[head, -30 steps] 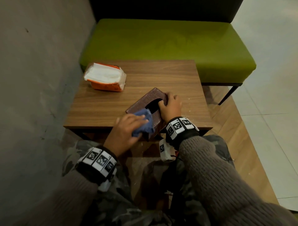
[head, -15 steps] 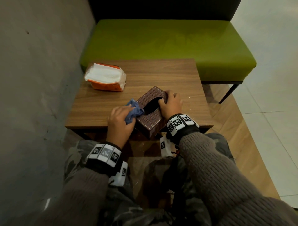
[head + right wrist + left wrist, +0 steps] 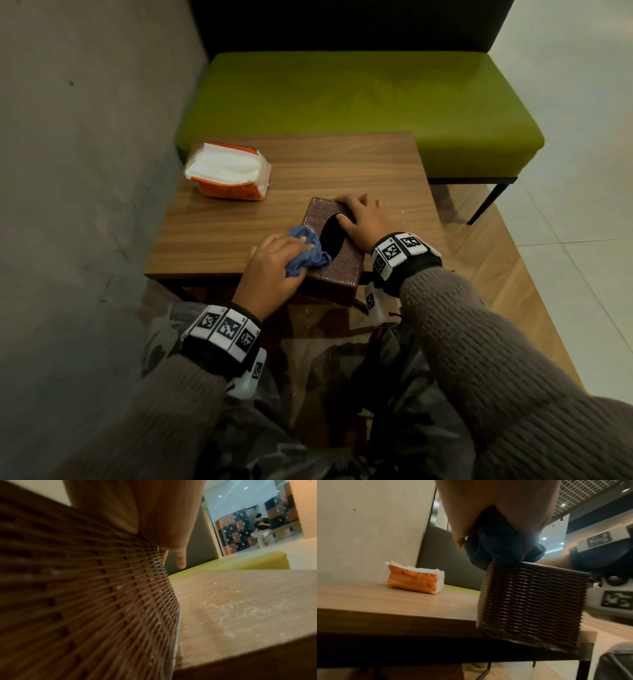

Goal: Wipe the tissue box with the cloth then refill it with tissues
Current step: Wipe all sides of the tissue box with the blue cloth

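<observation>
The brown woven tissue box (image 3: 337,255) is sitting at the near edge of the wooden table (image 3: 239,226), with its near end sticking out past the edge. Its dark oval hole is facing up. The left hand (image 3: 274,270) is squeezing a bunched blue cloth (image 3: 306,251) and pressing it on the top of the box, right beside the hole. The right hand (image 3: 364,219) is lying on the far right part of the box, with its fingers bending over the top and side to hold it. An orange pack of tissues (image 3: 229,171) is lying open near the far left corner of the table, well apart from the box. A green bench (image 3: 359,99) is standing behind the table.
</observation>
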Demonstrator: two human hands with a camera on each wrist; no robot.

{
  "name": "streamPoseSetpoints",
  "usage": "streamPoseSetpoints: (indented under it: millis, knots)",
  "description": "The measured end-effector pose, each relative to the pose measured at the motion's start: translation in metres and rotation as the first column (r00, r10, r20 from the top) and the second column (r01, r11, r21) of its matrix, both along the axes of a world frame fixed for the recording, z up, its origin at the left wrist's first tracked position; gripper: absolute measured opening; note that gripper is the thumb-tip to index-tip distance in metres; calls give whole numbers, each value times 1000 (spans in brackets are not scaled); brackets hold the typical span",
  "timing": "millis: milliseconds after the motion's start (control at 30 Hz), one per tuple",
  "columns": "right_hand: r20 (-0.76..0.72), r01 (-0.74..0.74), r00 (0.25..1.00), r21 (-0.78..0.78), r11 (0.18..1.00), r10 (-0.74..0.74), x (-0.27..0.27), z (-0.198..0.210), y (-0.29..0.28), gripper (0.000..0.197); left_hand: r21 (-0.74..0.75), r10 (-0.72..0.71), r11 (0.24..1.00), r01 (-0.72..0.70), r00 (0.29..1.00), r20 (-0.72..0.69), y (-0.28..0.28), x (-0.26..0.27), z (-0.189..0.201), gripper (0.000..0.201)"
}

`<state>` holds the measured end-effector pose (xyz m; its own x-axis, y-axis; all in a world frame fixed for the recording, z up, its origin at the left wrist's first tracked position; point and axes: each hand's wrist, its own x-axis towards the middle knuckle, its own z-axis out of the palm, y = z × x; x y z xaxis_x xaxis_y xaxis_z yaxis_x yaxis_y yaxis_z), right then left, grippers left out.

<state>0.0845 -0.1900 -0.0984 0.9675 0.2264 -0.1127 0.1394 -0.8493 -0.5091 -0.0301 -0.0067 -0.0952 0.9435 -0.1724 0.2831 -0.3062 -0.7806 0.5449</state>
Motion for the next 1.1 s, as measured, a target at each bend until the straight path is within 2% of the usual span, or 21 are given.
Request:
streamPoseSetpoints:
  millis: [67, 133, 200, 267, 333, 367, 433, 500, 600, 700, 767, 867, 933, 1000, 1100]
  knots:
    - [108, 67, 992, -22, 998, -64, -5, 4, 1, 49, 2, 88, 996, -88, 996, 32, -11, -7, -2, 36]
    - [166, 204, 960, 145, 968, -227, -26, 11, 0, 54, 2, 194, 981, -195, 980, 45, -27, -12, -1, 38]
    - [114, 301, 930, 315, 900, -351, -59, 9, -8, 66, 9, 303, 953, -303, 953, 29, -46, -12, 3, 35]
    - [32, 276, 949, 398, 875, -314, -102, -3, -10, 88, 27, 400, 916, -399, 916, -15, -62, -10, 8, 29]
    - [11, 184, 979, 365, 913, -202, -132, -22, -4, 113, 51, 423, 906, -421, 906, -32, -70, -8, 12, 28]
    - [24, 159, 984, 341, 927, -177, -138, -32, 0, 123, 70, 406, 912, -404, 913, -20, -72, -8, 13, 28]
    - [59, 193, 972, 356, 914, -228, -134, -42, 5, 133, 91, 331, 940, -330, 943, 1, -73, -10, 12, 30]
    - [68, 242, 953, 420, 875, -296, -119, -42, 5, 135, 96, 247, 964, -247, 969, 11, -69, -12, 10, 32]
    - [19, 248, 954, 512, 822, -299, -103, -41, 3, 137, 103, 116, 988, -118, 993, 22, -55, -14, 6, 39]
    - [49, 213, 961, 496, 842, -272, -97, -42, 1, 138, 135, -45, 990, 43, 999, 10, -33, -7, 3, 40]
    - [48, 176, 974, 462, 869, -223, -89, -41, -5, 136, 143, -23, 990, 21, 1000, 9, -19, 10, 4, 35]
    - [44, 122, 987, 412, 903, -154, -79, -39, -14, 134, 62, 169, 983, -170, 985, 27, -1, 44, 2, 32]
    - [43, 117, 989, 377, 919, -144, -76, -39, -17, 134, 36, 222, 974, -223, 975, 28, -4, 50, 1, 33]
    - [50, 117, 988, 353, 928, -143, -72, -41, -19, 134, 77, 176, 981, -178, 984, 28, -22, 36, -2, 36]
    - [55, 74, 994, 352, 933, -99, -70, -41, -23, 131, 149, -82, 986, 75, 996, 43, -49, -3, -6, 43]
